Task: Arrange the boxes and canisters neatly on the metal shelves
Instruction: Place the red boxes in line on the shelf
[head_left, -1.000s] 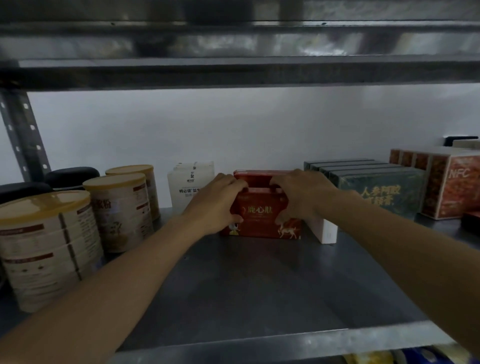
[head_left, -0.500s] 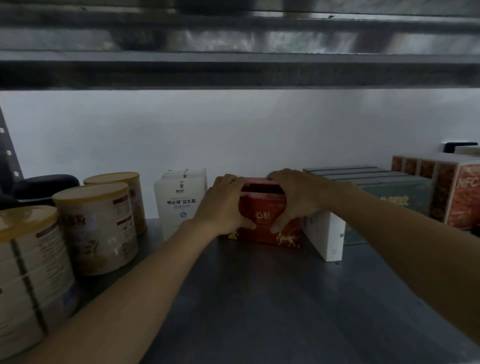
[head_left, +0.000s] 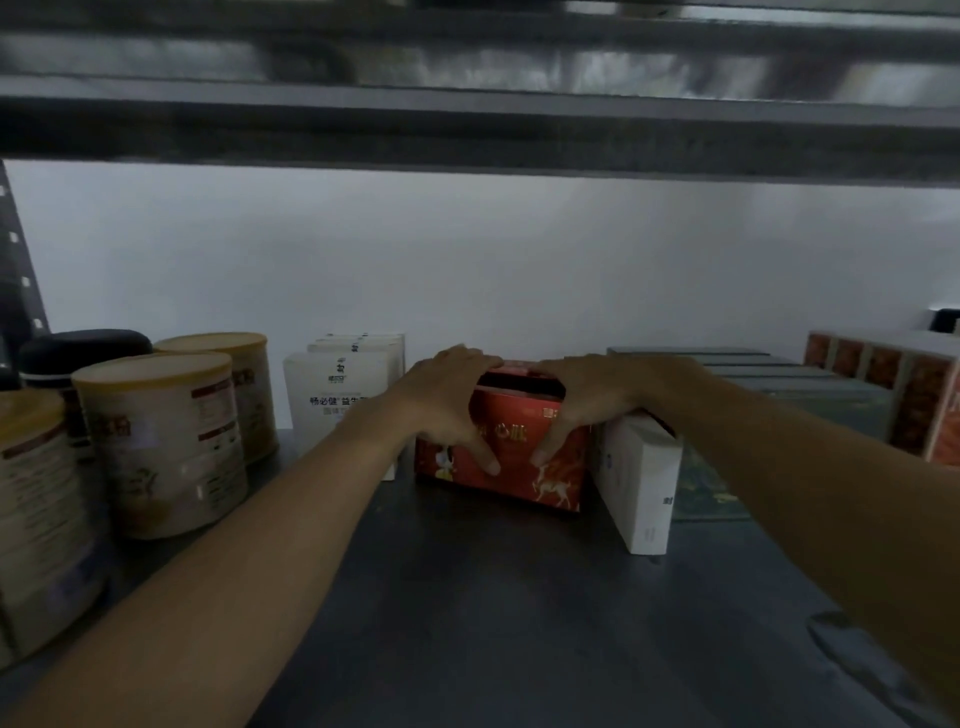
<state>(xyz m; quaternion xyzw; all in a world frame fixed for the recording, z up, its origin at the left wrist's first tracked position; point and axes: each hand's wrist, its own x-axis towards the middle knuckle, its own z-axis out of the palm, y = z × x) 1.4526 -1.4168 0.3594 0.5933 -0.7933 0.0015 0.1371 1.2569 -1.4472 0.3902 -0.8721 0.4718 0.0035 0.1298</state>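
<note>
Where both arms reach in over the metal shelf (head_left: 493, 623), the red box (head_left: 513, 439) stands upright at the far middle, close to the white wall (head_left: 493, 270). Left hand (head_left: 447, 402) grips its left top corner: fingers hooked over the top edge, thumb down on the front face. Right hand (head_left: 589, 402) holds the right top corner the same way, thumb also on the front. Thumbs near each other, apart. Box top looks open or recessed between the hands; too dim to be sure.

Just right of the red box: a white box (head_left: 647, 488), upright, narrow end facing near, right wrist passing over it. Farther right, a row of grey-green boxes (head_left: 810, 400), then orange-brown boxes (head_left: 914, 387) at the right edge.

Just left of the red box, partly behind the left forearm: a row of printed white packs (head_left: 337, 387). Far left: three cream canisters (head_left: 161, 441) with yellow lids, a black-lidded canister (head_left: 83, 348) behind them. Upper shelf (head_left: 467, 130) overhead.
</note>
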